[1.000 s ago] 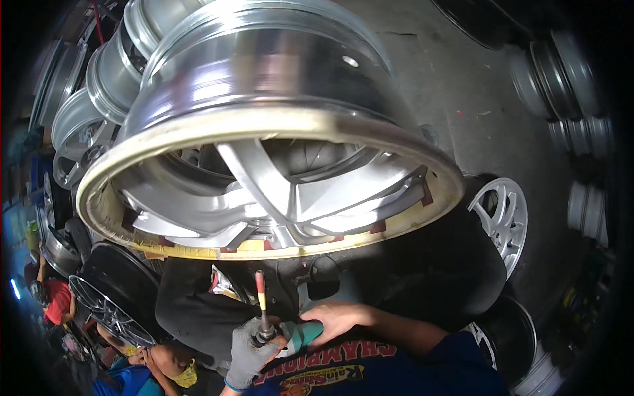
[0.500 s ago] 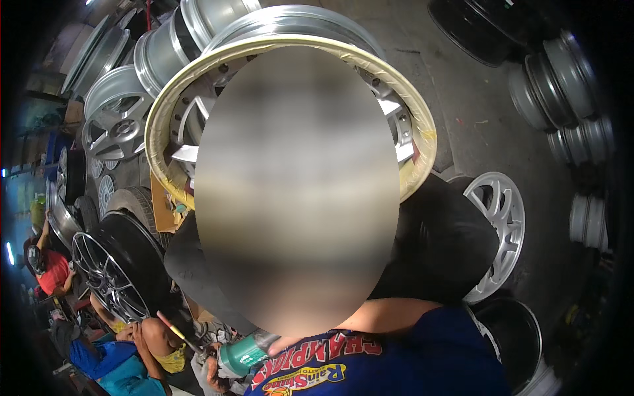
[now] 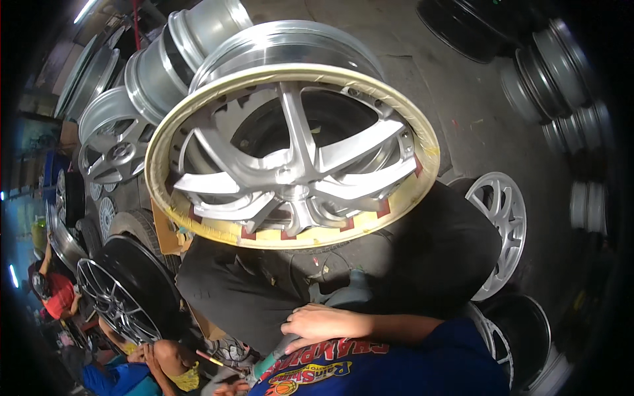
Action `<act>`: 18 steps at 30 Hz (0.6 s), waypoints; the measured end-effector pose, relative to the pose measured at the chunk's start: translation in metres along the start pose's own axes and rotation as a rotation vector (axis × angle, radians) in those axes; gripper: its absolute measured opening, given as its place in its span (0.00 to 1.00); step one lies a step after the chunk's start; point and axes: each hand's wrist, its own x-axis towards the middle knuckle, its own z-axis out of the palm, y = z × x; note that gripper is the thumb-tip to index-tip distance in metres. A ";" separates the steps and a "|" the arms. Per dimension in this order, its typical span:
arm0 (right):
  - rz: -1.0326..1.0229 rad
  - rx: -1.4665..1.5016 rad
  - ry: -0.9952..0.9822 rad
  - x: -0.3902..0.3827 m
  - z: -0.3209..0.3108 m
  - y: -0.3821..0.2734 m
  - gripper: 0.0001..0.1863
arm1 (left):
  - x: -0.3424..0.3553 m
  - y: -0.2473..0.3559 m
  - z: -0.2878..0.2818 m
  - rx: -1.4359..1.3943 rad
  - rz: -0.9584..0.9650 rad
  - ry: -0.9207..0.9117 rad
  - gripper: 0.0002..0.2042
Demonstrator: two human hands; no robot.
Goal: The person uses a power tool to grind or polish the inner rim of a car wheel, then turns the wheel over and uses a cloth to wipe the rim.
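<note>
A big silver alloy wheel [image 3: 297, 135] stands tilted in front of my knees, its outer lip wrapped in cream masking tape [image 3: 165, 212]. Dark red patches show along the tape's lower inner side. At my belly lies a green hand-held power tool [image 3: 265, 367] with a grey rear end and a thin pink and yellow rod at its tip. My right hand [image 3: 325, 325] is closed over the grey end, fingers together. My left hand [image 3: 231, 388], partly cut off by the lower edge, has bent fingers at the tool's front collar. Neither hand touches the wheel.
Behind the taped wheel stands another silver rim [image 3: 290, 43]. More silver wheels [image 3: 119, 152] crowd the left, with a black wheel [image 3: 122, 290] below. A white wheel [image 3: 505, 228] leans by my right knee. Stacked rims [image 3: 551, 76] line the right. Two people [image 3: 59, 294] sit at left.
A blurred oval that covered the middle is gone, showing the wheel's spokes and my right hand. The power tool and my left hand sit lower and further right in the picture.
</note>
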 end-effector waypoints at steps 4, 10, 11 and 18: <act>-0.089 -0.051 0.535 -0.016 -0.025 -0.001 0.24 | 0.092 -0.004 -0.074 0.289 0.444 0.115 0.36; 0.510 -0.335 2.009 -0.134 -0.184 0.011 0.21 | 0.079 0.284 0.057 -0.200 0.969 -0.441 0.30; 0.412 -0.060 1.936 -0.155 -0.196 0.040 0.23 | 0.074 0.309 0.091 -0.205 0.973 -0.439 0.30; 0.708 0.123 1.948 -0.140 -0.187 0.101 0.27 | 0.084 0.369 0.217 -0.557 0.807 -0.849 0.11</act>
